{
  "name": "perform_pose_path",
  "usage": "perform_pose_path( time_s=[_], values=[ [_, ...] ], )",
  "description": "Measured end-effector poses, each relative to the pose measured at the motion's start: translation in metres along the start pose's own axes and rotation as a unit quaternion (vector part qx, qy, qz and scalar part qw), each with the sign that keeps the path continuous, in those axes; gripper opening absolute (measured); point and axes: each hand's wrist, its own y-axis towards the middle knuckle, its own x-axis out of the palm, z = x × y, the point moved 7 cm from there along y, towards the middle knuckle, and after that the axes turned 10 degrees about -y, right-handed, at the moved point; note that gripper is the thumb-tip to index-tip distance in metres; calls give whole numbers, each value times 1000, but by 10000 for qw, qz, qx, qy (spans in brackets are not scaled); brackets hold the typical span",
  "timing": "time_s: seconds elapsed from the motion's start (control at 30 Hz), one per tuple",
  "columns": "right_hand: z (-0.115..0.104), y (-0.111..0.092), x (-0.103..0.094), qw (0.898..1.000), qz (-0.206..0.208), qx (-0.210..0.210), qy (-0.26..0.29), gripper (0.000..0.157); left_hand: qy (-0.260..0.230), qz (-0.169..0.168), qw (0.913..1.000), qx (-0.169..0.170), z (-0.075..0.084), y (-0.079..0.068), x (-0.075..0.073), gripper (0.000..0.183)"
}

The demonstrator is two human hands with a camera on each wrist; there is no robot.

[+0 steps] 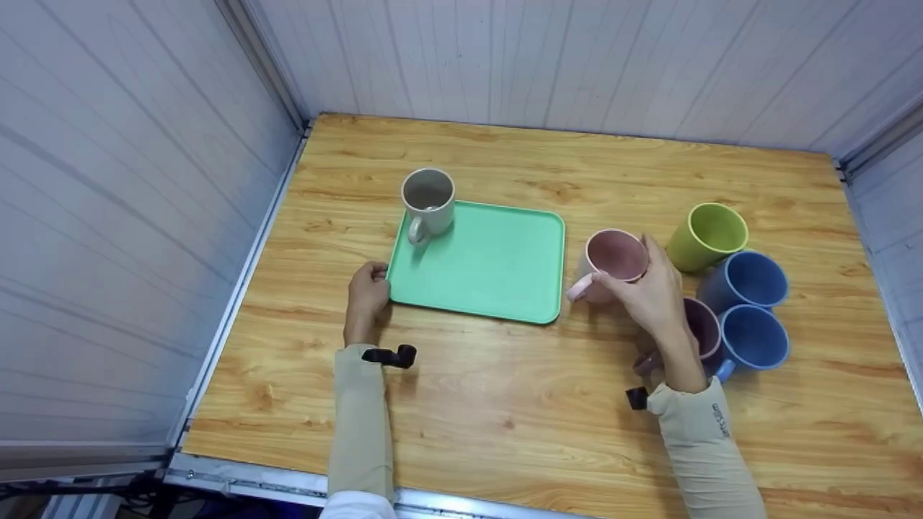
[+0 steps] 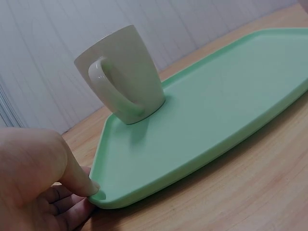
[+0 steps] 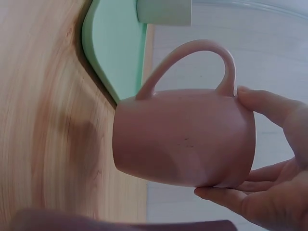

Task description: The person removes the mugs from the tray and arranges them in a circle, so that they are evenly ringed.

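My left hand (image 1: 368,295) pinches the near left corner of a green tray (image 1: 497,267); in the left wrist view the thumb lies over the rim with fingers curled beneath. A grey-beige mug (image 1: 430,209) stands upright on the tray's far left corner, handle toward me. Just right of the tray, my right hand (image 1: 652,288) grips a pink mug (image 3: 185,139) near its rim, thumb by the handle and fingers on the opposite side. The pink mug's handle points toward the tray. In the right wrist view its base shows raised over the wooden table.
Right of the pink mug stand a yellow-green mug (image 1: 708,236), two blue mugs (image 1: 754,337) and a dark mauve mug (image 1: 701,328), partly hidden by my right wrist. The wooden table (image 1: 505,411) is enclosed by pale panels (image 1: 461,65) at the back and sides.
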Motion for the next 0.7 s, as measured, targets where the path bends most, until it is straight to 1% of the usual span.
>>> perform_pose_path(
  time_s=[0.27, 0.5, 0.7],
  values=[
    [10, 2, 0, 9992, -293, 181, -214, 102, 23, -72, 9999, -125, 0, 0, 0, 41],
    [14, 3, 2, 9983, -433, 150, -372, 103, 126, -286, 9990, -326, 2, -1, 0, 42],
    [17, 5, 6, 9977, -507, 116, -435, 104, 291, -430, 9980, -349, 5, -3, -1, 42]
  ],
)
